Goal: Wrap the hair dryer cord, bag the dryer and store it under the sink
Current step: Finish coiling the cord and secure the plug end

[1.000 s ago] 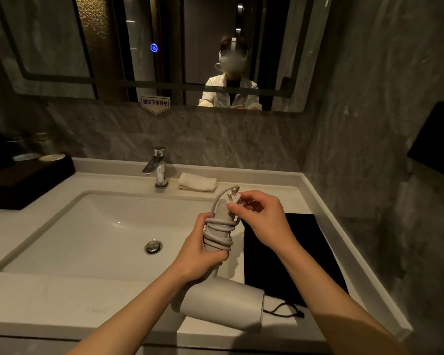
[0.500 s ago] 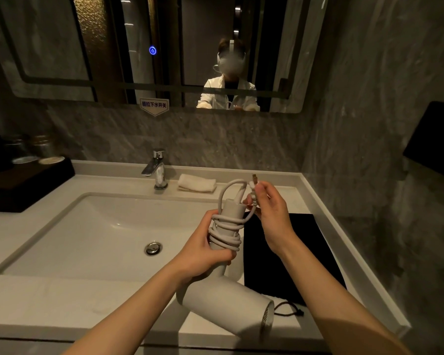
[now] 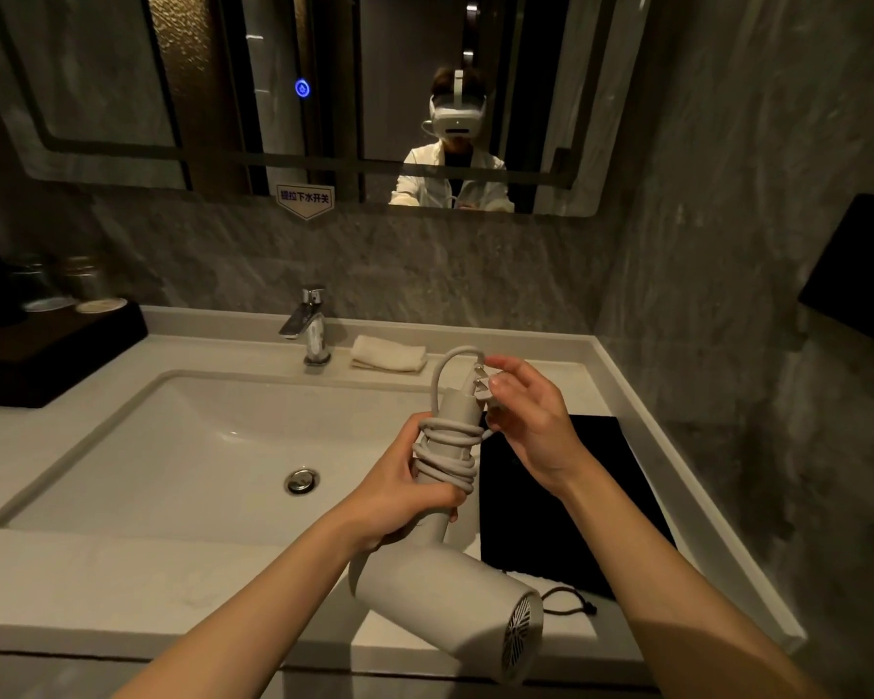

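The left hand (image 3: 404, 489) is clenched around the handle of the grey hair dryer (image 3: 445, 582), thumb and fingers pressing on the cord (image 3: 447, 449), which is coiled several times round that handle. The dryer hangs upside down from this grip, its barrel below the hand and pointing toward the right forearm, the vented end cap facing the camera. Just above and to the right of the left hand, the right hand (image 3: 531, 421) pinches the plug (image 3: 481, 385) between thumb and fingertips (the other fingers are loosely spread), with a short free loop of cord arching from the top of the handle over to it. Beneath the right hand and wrist a black drawstring bag (image 3: 601, 502) lies flat on the countertop (image 3: 122, 592), its string trailing out beside the dryer's barrel. To the left of both hands is the sink basin (image 3: 182, 446); beyond the hands stand the faucet (image 3: 311, 325) and a folded white cloth (image 3: 388, 353).
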